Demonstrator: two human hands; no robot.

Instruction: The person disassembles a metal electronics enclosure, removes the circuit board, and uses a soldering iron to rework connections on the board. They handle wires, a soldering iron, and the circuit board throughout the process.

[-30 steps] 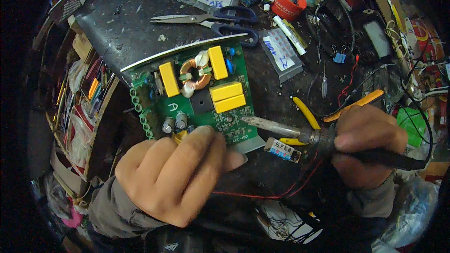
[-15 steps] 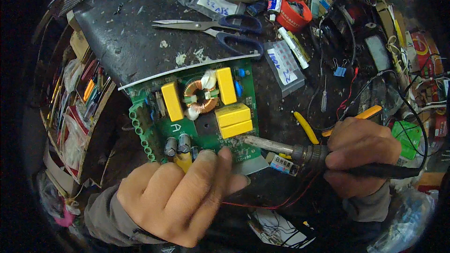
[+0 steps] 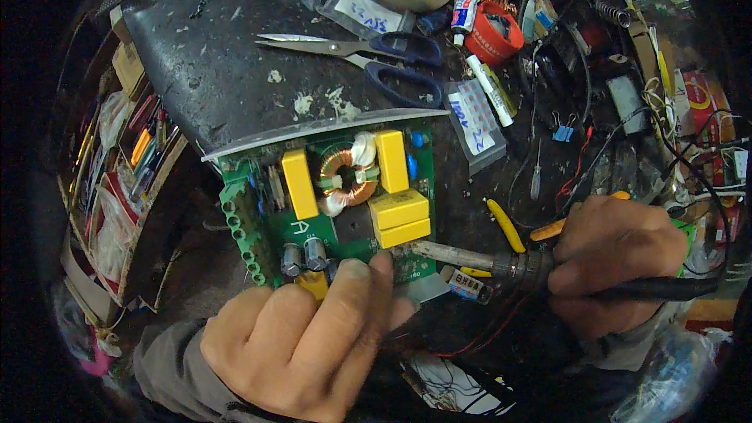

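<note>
Bench edge: dark worktop [image 3: 227,70] ends at left above a rack of small tools [image 3: 145,149]; the green circuit board [image 3: 345,211] overhangs that edge, its terminal strip out past the rim.
Open room: bare scarred surface lies only up-left of the board; right and top are crowded.
Left hand [image 3: 305,345]: comes in from the lower edge, fingers closed on the board's near edge, fingertips [image 3: 356,270] resting on top beside two small cylindrical capacitors [image 3: 304,257]; thumb hidden, so how the underside is gripped cannot be told.
Board: tilted on the bench, near centre, carrying yellow block components [image 3: 399,218] and a copper-wound coil [image 3: 348,180]; a pale strip runs along its far edge.
Soldering iron [image 3: 470,257]: tip touches the board's lower right corner, just beside the left fingertips.
Right hand [image 3: 619,262]: fist wrapped tight round the iron's black handle, cord trailing right.
In the way, near: small yellow-handled tool [image 3: 505,223] and a little labelled component [image 3: 468,286] lie just beside the iron's shaft.
In the way, beyond: blue-handled scissors [image 3: 392,63] lie across the bench above the board; clear bag of small parts [image 3: 474,117] touches the board's upper right corner.
Right clutter: red tape roll [image 3: 493,31], black cables [image 3: 564,86], blue binder clip [image 3: 562,133] crowd the space above the right hand.
</note>
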